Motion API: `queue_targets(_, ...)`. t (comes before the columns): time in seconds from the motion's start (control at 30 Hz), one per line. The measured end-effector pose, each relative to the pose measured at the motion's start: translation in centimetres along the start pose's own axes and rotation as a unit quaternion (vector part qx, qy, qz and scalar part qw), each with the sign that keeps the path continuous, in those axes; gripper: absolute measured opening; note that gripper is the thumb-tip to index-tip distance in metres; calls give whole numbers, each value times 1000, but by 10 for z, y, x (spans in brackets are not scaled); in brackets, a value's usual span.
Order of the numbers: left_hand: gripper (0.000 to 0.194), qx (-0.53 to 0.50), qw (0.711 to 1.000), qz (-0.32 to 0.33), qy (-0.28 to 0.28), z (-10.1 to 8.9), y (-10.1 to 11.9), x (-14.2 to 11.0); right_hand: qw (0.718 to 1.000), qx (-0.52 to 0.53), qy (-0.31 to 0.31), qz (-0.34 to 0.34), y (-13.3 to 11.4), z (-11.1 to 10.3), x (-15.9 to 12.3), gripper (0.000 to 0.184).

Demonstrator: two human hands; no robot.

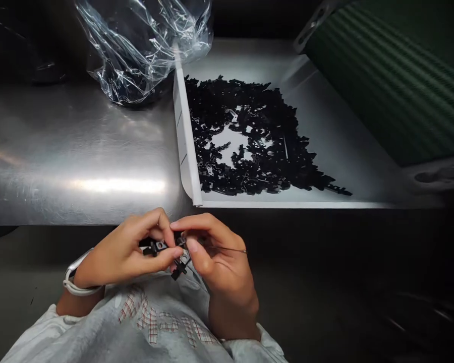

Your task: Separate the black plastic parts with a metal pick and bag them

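Both hands meet in front of my body, just off the front edge of the metal table. My left hand (132,252) pinches small black plastic parts (157,247) between thumb and fingers. Opposite it, my right hand (219,252) is closed on another black part (181,240), its fingertips touching those of the left. A thin metal rod (227,248) crosses the right palm. One more black part (179,269) hangs below the fingertips. The fingers hide how these parts join.
A white tray (196,199) holds a wide heap of black parts (287,161). Left of it lies the steel tabletop (79,151), with a clear plastic bag (136,55) at the back. A green ribbed conveyor belt (393,75) slopes along the right.
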State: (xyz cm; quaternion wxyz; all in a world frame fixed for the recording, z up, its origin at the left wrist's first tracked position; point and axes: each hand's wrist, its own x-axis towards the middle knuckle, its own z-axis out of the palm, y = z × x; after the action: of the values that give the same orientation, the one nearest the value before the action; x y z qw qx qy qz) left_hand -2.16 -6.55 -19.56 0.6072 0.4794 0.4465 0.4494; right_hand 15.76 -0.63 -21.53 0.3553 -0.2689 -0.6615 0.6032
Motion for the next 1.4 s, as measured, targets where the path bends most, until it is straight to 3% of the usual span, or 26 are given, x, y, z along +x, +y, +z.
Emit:
queue_targets(0.07, 25, -41, 999, -20, -8, -3, -2, 4, 1000, 15, 4, 24, 2, -1, -1, 16)
queue_targets(0.17, 22, -118, 991, -36, -44, -8, -10, 6, 998, 43, 2, 52, 5, 0, -3, 37)
queue_targets(0.23, 24, -146, 985, -13, -89, -10, -16, 5, 996, 55, 0, 65, 5, 1, -3, 41)
queue_targets(0.3, 21, -136, 986, 15, -90, -11, -21, 4, 995, 62, -2, 79, 4, 4, -3, 39)
queue_targets(0.4, 16, -76, 996, 45, -17, -11, -24, 3, 993, 63, -6, 98, 2, 7, -5, 31)
queue_targets(0.5, 28, -41, 994, 73, 69, -8, -25, 5, 993, 59, 6, 105, 1, 5, -8, 21)
queue_targets(0.57, 31, -53, 989, 72, 118, -7, -24, 8, 993, 53, 29, 103, 1, 1, -11, 15)
queue_targets(0.63, 33, -113, 984, 51, 131, -6, -24, 9, 992, 48, 54, 100, 0, -5, -11, 11)
queue_targets(0.77, 42, -245, 966, -28, 77, -3, -23, 11, 995, -6, 91, 46, -7, -13, -5, 7)
queue_targets(0.9, 47, -277, 958, -78, 3, -4, -27, 11, 996, -29, 78, 7, -13, -12, 5, 5)
queue_targets(1.0, 51, -250, 965, -70, -42, -6, -31, 12, 997, -33, 53, 38, -13, -10, 8, 1)
queue_targets(1.23, 50, -226, 971, -49, -63, -4, -35, 14, 996, -1, 13, 90, -14, -17, 6, 7)
queue_targets(1.4, 41, -177, 983, -21, -50, -8, -37, 9, 995, -9, 51, 88, -20, -18, 9, 21)
